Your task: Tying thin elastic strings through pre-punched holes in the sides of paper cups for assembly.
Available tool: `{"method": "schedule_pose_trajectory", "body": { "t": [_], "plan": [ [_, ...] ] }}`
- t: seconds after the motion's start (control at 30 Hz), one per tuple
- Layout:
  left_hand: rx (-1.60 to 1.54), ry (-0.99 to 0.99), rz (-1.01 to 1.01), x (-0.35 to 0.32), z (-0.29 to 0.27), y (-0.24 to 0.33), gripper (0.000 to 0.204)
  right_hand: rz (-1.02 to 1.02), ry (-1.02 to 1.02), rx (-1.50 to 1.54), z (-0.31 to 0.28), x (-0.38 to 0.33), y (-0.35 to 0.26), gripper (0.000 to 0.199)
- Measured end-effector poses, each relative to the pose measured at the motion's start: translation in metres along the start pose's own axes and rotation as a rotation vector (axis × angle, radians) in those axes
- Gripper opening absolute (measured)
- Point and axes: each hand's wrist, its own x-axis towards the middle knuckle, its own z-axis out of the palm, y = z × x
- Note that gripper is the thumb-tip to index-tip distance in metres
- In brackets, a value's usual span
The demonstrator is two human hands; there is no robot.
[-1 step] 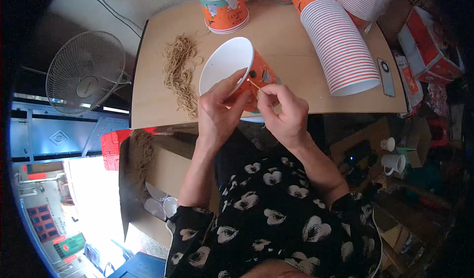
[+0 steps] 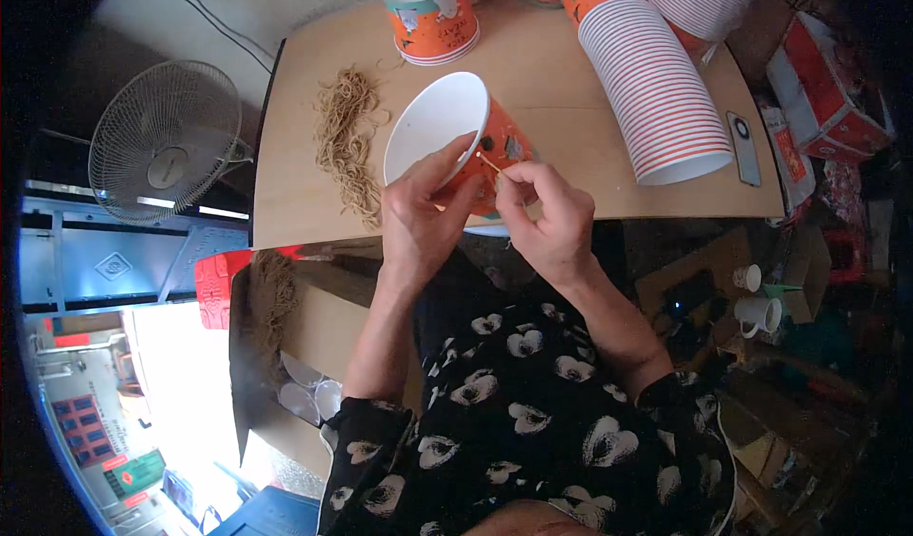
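Observation:
A white-lined orange paper bucket (image 2: 442, 117) lies tilted at the near edge of the table, its mouth facing up and left. My left hand (image 2: 423, 203) grips its rim, the fingers inside the mouth and the thumb on the printed outside. In my right hand (image 2: 552, 208), thumb and forefinger pinch a thin tan cord (image 2: 492, 166) with a small white tip, held against the bucket's side just below the rim. A dark round spot (image 2: 487, 143) shows there, near the cord's tip. Left of the bucket lies a loose heap of tan cords (image 2: 347, 146).
An upside-down orange bucket (image 2: 433, 22) stands at the back of the cardboard-topped table (image 2: 542, 70). A long stack of nested buckets (image 2: 656, 94) lies to the right, beside a phone (image 2: 745, 151). A fan (image 2: 166, 141) is at far left; mugs (image 2: 758, 316) sit lower right.

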Motion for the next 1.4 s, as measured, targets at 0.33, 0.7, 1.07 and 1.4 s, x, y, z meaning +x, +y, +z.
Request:
{"method": "schedule_pose_trajectory", "body": {
  "t": [0.33,0.7,1.07,1.4],
  "plan": [
    [0.103,-0.017,0.062,-0.001,0.006,0.009,0.038,0.057,0.007,0.000,0.002,-0.005,0.009,0.014],
    [0.100,-0.083,0.177,-0.005,0.014,0.008,0.034,0.240,-0.057,0.084,-0.005,-0.022,0.018,0.014],
    [0.120,-0.151,0.405,-0.009,0.021,0.010,0.045,0.498,-0.152,0.288,-0.028,-0.016,0.014,0.011],
    [0.508,-0.111,0.407,-0.008,0.002,-0.010,0.009,0.663,0.011,0.387,-0.043,-0.009,0.019,0.018]
  ]
}}
